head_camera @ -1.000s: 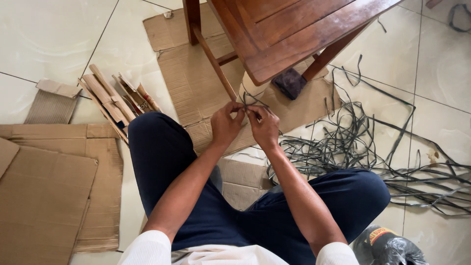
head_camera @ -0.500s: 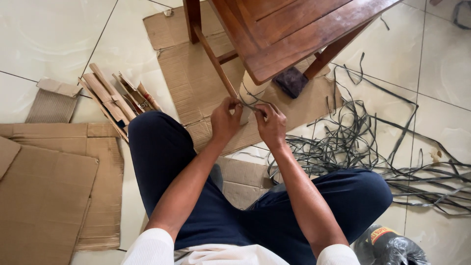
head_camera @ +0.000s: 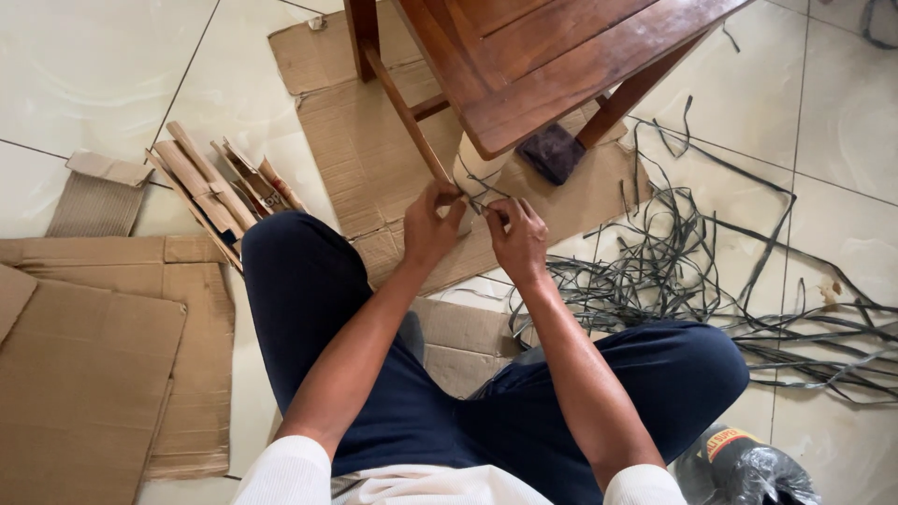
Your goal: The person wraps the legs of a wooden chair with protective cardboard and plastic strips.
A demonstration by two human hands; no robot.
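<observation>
I sit on the floor with my legs in dark blue trousers spread out. My left hand (head_camera: 430, 224) and my right hand (head_camera: 516, 234) are close together just below the corner of a brown wooden chair (head_camera: 552, 56). Both pinch a thin dark grey strip (head_camera: 477, 198) that loops between the fingertips, next to the chair's slanted lower rail (head_camera: 404, 110). The strip runs off to the right into a loose tangle of the same grey strips (head_camera: 673, 271) on the tiles.
Flattened cardboard (head_camera: 365, 159) lies under the chair, with larger sheets (head_camera: 94, 365) at the left. Folded cardboard scraps (head_camera: 210, 187) lie by my left knee. A dark cloth (head_camera: 552, 151) sits at a chair leg. A black plastic bag (head_camera: 748, 472) is at bottom right.
My hands have shifted slightly up and apart, drawing the grey strip between them. The loop near the chair corner has changed shape.
</observation>
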